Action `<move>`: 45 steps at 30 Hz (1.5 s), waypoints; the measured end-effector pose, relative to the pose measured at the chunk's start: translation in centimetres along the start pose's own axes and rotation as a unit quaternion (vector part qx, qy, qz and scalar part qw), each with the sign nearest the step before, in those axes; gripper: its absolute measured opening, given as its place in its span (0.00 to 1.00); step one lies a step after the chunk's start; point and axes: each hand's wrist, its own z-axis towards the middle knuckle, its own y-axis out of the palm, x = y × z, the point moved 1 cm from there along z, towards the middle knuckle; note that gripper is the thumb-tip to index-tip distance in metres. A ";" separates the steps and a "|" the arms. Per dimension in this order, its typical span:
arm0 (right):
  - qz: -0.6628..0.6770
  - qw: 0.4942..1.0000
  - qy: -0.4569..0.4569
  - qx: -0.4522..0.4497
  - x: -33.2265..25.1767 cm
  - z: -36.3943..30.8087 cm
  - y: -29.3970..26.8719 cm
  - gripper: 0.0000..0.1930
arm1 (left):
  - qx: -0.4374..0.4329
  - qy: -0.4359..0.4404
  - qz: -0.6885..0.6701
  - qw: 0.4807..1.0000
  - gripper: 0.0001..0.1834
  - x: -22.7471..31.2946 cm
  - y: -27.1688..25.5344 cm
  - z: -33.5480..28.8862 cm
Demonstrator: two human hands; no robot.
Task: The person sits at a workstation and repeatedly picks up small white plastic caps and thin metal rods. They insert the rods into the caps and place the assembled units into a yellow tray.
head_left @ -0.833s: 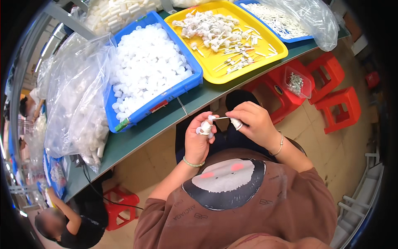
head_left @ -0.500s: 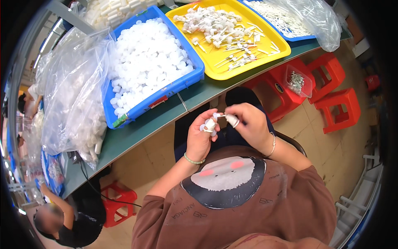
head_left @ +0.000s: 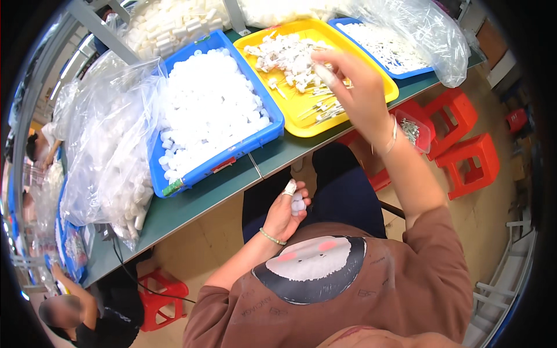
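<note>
My left hand (head_left: pixel 284 216) is curled in front of my lap around several small white plastic caps (head_left: pixel 297 204). White tape wraps its thumb. My right hand (head_left: pixel 364 93) is raised over the yellow tray (head_left: pixel 383 91), with the index finger and thumb apart and nothing visible between them. Its thumb also wears a white wrap. Beneath that hand lies a pile of small white-headed parts with thin pins (head_left: pixel 290 58), partly hidden by the fingers. To the left of the tray, a blue bin (head_left: pixel 275 129) is heaped with white plastic caps (head_left: pixel 209 110) like those in my left hand.
A clear plastic bag (head_left: pixel 110 145) of white pieces slumps at the table's left. A blue tray (head_left: pixel 419 73) of white sticks stands at the right, beside another plastic bag (head_left: pixel 449 58). Red stools (head_left: pixel 467 165) and a small clear box (head_left: pixel 419 130) are right. A co-worker (head_left: pixel 98 307) sits lower left.
My right hand has left my left hand and risen over the yellow tray, its fingers now apart. My left hand has dropped slightly, keeping the caps. The whole view has shifted a little.
</note>
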 end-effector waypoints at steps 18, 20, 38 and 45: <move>0.229 0.949 0.198 -0.093 7.3 4.4 -0.4 0.15 | -0.046 -0.040 -0.019 0.998 0.11 0.3 0.2 -0.5; 0.223 0.937 0.226 -0.147 7.6 5.7 0.9 0.18 | -0.031 -0.038 -0.022 0.999 0.11 0.4 0.1 -0.4; -0.089 0.933 0.111 -0.331 6.9 2.2 -3.8 0.13 | -0.043 -0.048 -0.010 0.998 0.15 -0.2 -0.8 0.4; -0.135 0.912 0.063 -0.382 8.3 1.8 -3.0 0.09 | -0.080 -0.056 -0.002 0.995 0.19 0.3 -0.1 -0.2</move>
